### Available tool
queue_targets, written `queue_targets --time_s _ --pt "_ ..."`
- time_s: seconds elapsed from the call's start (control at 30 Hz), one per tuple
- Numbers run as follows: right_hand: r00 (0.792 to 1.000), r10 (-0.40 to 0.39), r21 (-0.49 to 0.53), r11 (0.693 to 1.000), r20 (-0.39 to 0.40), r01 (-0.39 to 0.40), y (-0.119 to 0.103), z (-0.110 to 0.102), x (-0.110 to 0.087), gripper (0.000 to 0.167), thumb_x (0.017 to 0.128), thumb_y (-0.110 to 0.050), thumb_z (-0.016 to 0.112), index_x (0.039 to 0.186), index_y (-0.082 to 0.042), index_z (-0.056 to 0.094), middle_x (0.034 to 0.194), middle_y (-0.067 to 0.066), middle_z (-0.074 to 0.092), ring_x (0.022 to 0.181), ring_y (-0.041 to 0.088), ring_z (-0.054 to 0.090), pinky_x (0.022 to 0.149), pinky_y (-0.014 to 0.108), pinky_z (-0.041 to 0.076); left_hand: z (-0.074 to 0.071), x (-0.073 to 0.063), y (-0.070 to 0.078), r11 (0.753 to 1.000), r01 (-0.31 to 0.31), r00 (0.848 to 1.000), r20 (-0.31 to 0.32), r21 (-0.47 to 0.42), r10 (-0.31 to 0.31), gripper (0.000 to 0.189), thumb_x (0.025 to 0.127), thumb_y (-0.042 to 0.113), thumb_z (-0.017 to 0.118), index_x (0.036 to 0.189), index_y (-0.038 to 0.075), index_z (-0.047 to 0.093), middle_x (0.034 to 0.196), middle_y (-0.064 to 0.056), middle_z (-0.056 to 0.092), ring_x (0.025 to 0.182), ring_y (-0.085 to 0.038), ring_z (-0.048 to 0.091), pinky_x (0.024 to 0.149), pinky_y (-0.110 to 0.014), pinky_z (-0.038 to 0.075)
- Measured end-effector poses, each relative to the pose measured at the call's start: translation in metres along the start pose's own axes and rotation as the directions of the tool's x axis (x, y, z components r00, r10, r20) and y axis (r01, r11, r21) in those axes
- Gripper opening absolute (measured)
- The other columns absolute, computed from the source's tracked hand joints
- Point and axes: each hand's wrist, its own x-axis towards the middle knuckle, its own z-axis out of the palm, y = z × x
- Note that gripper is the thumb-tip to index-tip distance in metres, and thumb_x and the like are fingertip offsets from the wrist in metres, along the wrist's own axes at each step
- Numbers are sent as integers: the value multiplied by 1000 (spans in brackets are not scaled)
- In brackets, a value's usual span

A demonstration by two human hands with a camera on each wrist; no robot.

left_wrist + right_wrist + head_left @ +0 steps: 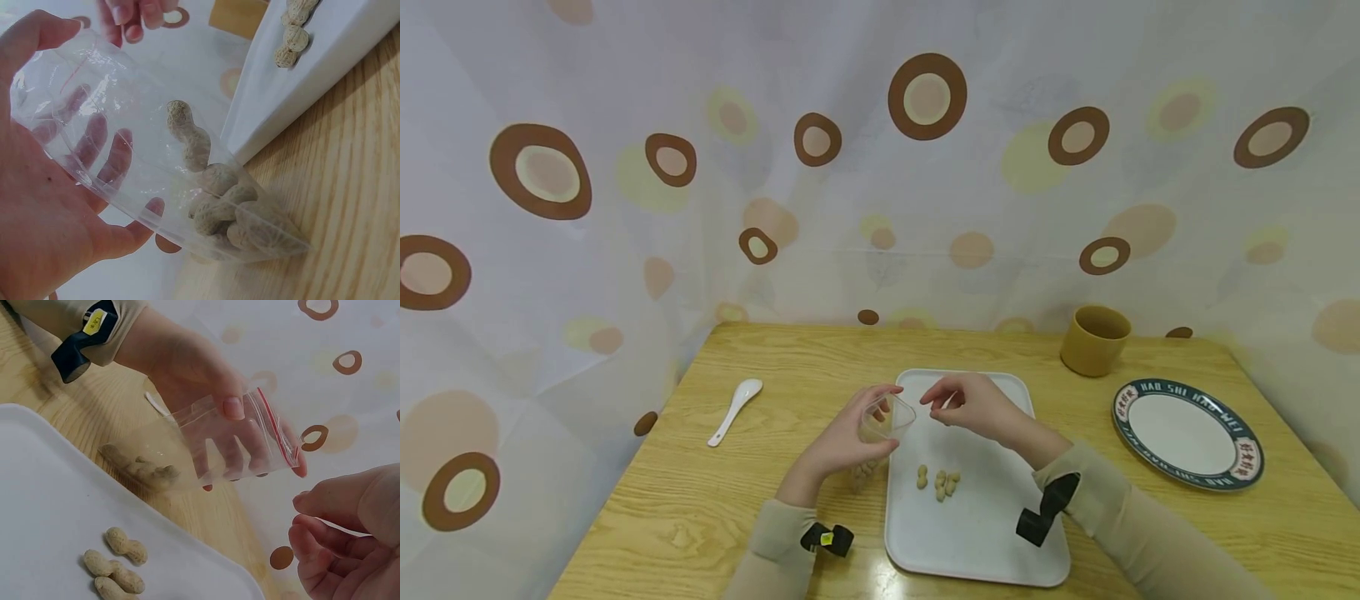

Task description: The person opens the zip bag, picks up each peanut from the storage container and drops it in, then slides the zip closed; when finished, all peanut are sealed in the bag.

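Note:
A clear zip bag point(212, 447) with a red stripe along its mouth is held in my left hand point(838, 437), thumb on one side and fingers on the other. Its mouth gapes toward the right hand. Several peanuts point(228, 206) in their shells lie at the bag's bottom corner, close over the wood. To the right, my right hand point(973, 406) hovers above the tray's far part, apart from the bag. Its fingers are loosely bent, a small gap shows at the thumb, and nothing is in them. More peanuts point(942, 485) lie on the white tray point(977, 542).
A white spoon point(735, 412) rests at the left of the wooden table point(662, 508). At the back right stands a mustard-yellow cup point(1093, 343), with a dark-rimmed plate point(1183, 437) in front of it. A patterned sheet point(850, 200) hangs behind the table.

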Motion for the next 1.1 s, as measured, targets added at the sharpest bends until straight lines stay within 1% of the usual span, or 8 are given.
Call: queue_targets --time_s 0.17,0.33,0.57,0.8,1.0,1.1 --pt "1000 10 -24 1000 5 -9 10 3 -5 19 88 -8 71 107 -6 73 85 1 66 71 14 56 64 28 48 0 0 0 1000 -1 1000 2 0 1 69 86 19 72 147 20 42 133 -12 49 113 -24 48 92 -43 44" --pt "999 18 -47 999 29 -17 24 7 -7 19 87 -7 71 106 -6 73 83 -1 66 71 14 54 64 28 47 0 -1 0 1000 10 1000 -1 4 -10 69 86 19 72 147 21 41 133 -11 49 113 -25 48 92 -43 44" --pt "998 19 -62 998 53 -16 40 15 -11 19 85 -6 72 104 -7 74 81 -2 65 71 15 53 63 27 46 0 0 -1 1000 3 1000 3 7 -3 69 86 19 72 147 21 41 132 -11 49 113 -25 48 92 -43 43" --pt "996 20 -82 997 91 -13 49 22 -16 17 83 -6 73 100 -8 74 80 -3 64 72 14 53 63 26 44 1 -1 -1 1000 -1 1000 1 3 1 68 86 18 72 147 20 41 131 -12 49 113 -25 48 91 -42 43" --pt "993 -1 -82 997 114 10 56 27 -21 17 82 -5 73 99 -9 73 80 -3 62 71 13 53 62 25 44 1 0 -3 1000 -15 1000 -3 14 15 69 85 18 72 147 19 41 129 -10 50 111 -23 48 91 -42 44" --pt "992 -10 -77 997 123 20 59 27 -23 17 82 -4 74 98 -8 73 80 -2 61 71 13 53 61 24 44 1 0 -3 1000 -9 1000 -5 11 9 69 85 18 72 147 20 42 129 -10 49 112 -23 48 92 -42 43"
